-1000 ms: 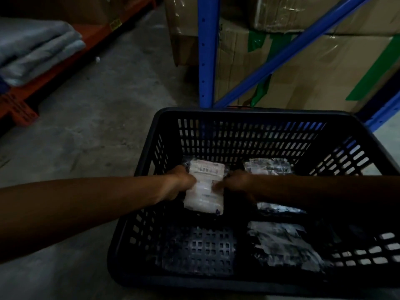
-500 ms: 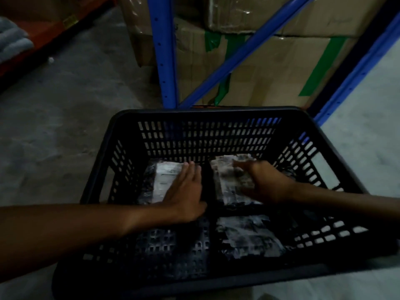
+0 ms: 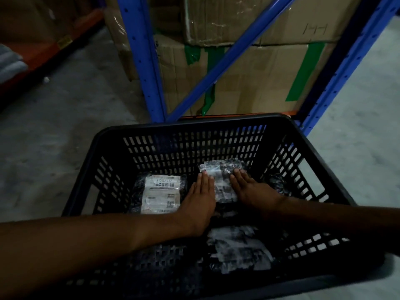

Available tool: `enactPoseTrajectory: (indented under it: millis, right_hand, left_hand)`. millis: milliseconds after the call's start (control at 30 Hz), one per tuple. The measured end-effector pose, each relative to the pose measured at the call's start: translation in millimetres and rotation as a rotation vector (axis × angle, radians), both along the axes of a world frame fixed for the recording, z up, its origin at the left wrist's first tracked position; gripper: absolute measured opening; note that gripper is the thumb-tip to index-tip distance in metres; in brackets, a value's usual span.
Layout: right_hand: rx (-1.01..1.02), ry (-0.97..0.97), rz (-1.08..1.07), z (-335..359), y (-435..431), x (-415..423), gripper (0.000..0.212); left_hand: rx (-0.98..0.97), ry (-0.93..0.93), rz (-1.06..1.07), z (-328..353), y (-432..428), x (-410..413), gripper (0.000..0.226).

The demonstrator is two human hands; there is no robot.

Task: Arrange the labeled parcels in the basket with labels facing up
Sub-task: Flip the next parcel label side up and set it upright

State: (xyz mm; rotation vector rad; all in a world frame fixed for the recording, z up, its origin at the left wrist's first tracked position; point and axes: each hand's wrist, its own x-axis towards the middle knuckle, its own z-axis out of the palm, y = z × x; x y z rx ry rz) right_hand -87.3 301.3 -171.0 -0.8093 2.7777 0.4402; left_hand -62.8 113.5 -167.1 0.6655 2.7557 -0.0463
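Observation:
A black slotted basket (image 3: 194,124) stands on the floor. At its far left lies a dark parcel with a white label (image 3: 161,194) facing up. A second parcel in shiny wrap (image 3: 221,178) lies at the far middle. My left hand (image 3: 200,202) lies flat along its left edge and my right hand (image 3: 249,189) lies flat along its right edge, fingers extended. A third parcel (image 3: 238,247) with a pale crumpled face lies near the front. A dark parcel (image 3: 278,182) sits by the right wall, partly hidden.
A blue rack upright (image 3: 140,57) and a diagonal brace (image 3: 233,53) rise just behind the basket. Stacked cardboard boxes with green tape (image 3: 249,83) sit in the rack. An orange shelf (image 3: 39,55) with grey folded cloth (image 3: 10,66) is at far left. Concrete floor surrounds the basket.
My left hand has left the labeled parcel at the far left and moved right to the middle parcel. My right hand now rests flat along that parcel's right side.

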Motion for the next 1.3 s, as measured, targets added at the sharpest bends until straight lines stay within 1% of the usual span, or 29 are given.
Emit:
enactPoseTrajectory:
  millis: [33, 67, 100, 133, 167, 200, 233, 267, 333, 367, 400, 433, 467, 500, 567, 667, 733, 800, 833, 900, 933, 967, 1000, 1033, 1100, 1133, 1200, 1233, 1300]
  right_hand:
    - [-0.035, -0.087, 0.019, 18, 5, -4, 0.061]
    - [-0.135, -0.196, -0.007, 41, 11, -10, 0.065]
    - [-0.288, -0.266, -0.030, 68, 16, -15, 0.063]
    - [-0.450, -0.317, -0.071, 93, 20, -20, 0.057]
    - [-0.592, -0.381, -0.124, 114, 25, -22, 0.051]
    - [-0.750, -0.459, -0.199, 131, 28, -23, 0.047]
    - [-0.907, -0.524, -0.291, 144, 28, -22, 0.045]
    - [-1.064, -0.579, -0.390, 152, 27, -21, 0.045]
    - [-1.336, -0.723, -0.656, 156, 19, -24, 0.052]
    - [-1.427, -0.809, -0.810, 152, 11, -24, 0.055]
    - [-1.468, -0.890, -0.949, 148, 1, -23, 0.055]
    - [-1.465, -0.946, -1.065, 143, -10, -22, 0.053]
    - [-1.430, -0.972, -1.135, 138, -20, -20, 0.050]
    - [-1.382, -0.984, -1.163, 133, -29, -17, 0.047]
    - [-1.321, -1.038, -1.125, 123, -48, -10, 0.045]
    - [-1.333, -1.076, -1.058, 117, -77, 4, 0.031]
    - [-1.375, -1.081, -1.029, 115, -94, 5, 0.025]
    - [-1.387, -1.020, -1.005, 108, -109, -3, 0.032]
    - [-1.369, -0.987, -1.001, 107, -116, -9, 0.039]
    - [-1.341, -0.982, -0.969, 98, -128, -21, 0.057]
    - [-1.294, -0.984, -0.966, 95, -133, -24, 0.059]
    - [-1.243, -1.000, -0.972, 84, -137, -27, 0.057]
    - [-1.208, -1.007, -0.975, 70, -142, -29, 0.053]
    - [-1.174, -0.991, -0.957, 54, -144, -31, 0.054]
    - [-1.102, -0.913, -0.922, 26, -143, -32, 0.083]
    - [-1.077, -0.912, -0.904, 27, -144, -28, 0.087]
    - [-0.997, -1.040, -0.936, 43, -139, -31, 0.055]
    - [-0.967, -1.101, -0.957, 50, -135, -33, 0.048]
    - [-0.940, -0.998, -0.921, 54, -112, -42, 0.049]
  left_hand:
    - [0.079, -0.014, -0.045, 12, -4, -5, 0.082]
    - [0.204, -0.039, -0.066, 27, -9, -11, 0.076]
    - [0.349, -0.070, -0.054, 44, -15, -18, 0.066]
    - [0.450, -0.100, -0.028, 63, -24, -26, 0.055]
    - [0.512, -0.130, 0.010, 81, -32, -33, 0.048]
    - [0.580, -0.166, 0.072, 98, -39, -39, 0.047]
    - [0.694, -0.199, 0.158, 112, -44, -42, 0.047]
    - [0.849, -0.231, 0.275, 123, -48, -43, 0.049]
    - [1.174, -0.335, 0.582, 135, -50, -39, 0.052]
    - [1.282, -0.420, 0.745, 138, -49, -33, 0.053]
    - [1.353, -0.516, 0.878, 140, -49, -25, 0.054]
    - [1.369, -0.586, 0.956, 140, -51, -17, 0.054]
    - [1.347, -0.627, 0.986, 139, -54, -8, 0.050]
    - [1.294, -0.623, 0.999, 137, -57, 0, 0.044]
    - [1.189, -0.552, 1.058, 131, -66, 13, 0.039]
    - [1.124, -0.436, 1.087, 124, -83, 18, 0.036]
    - [1.128, -0.359, 1.089, 122, -96, 14, 0.032]
    - [1.153, -0.287, 1.093, 118, -106, 6, 0.029]
    - [1.154, -0.251, 1.098, 117, -111, 1, 0.028]
    - [1.132, -0.179, 1.102, 110, -118, -7, 0.028]
    - [1.081, -0.138, 1.091, 104, -122, -12, 0.030]
    - [1.006, -0.112, 1.065, 99, -126, -15, 0.032]
    - [0.934, -0.118, 1.024, 94, -128, -18, 0.034]
    - [0.876, -0.164, 0.983, 89, -130, -19, 0.037]
    - [0.788, -0.278, 0.908, 77, -127, -21, 0.043]
    - [0.730, -0.281, 0.877, 72, -126, -23, 0.050]
    - [0.601, -0.246, 0.845, 64, -127, -31, 0.065]
    - [0.576, -0.260, 0.839, 61, -129, -35, 0.070]
    - [0.519, -0.264, 0.832, 61, -129, -39, 0.079]
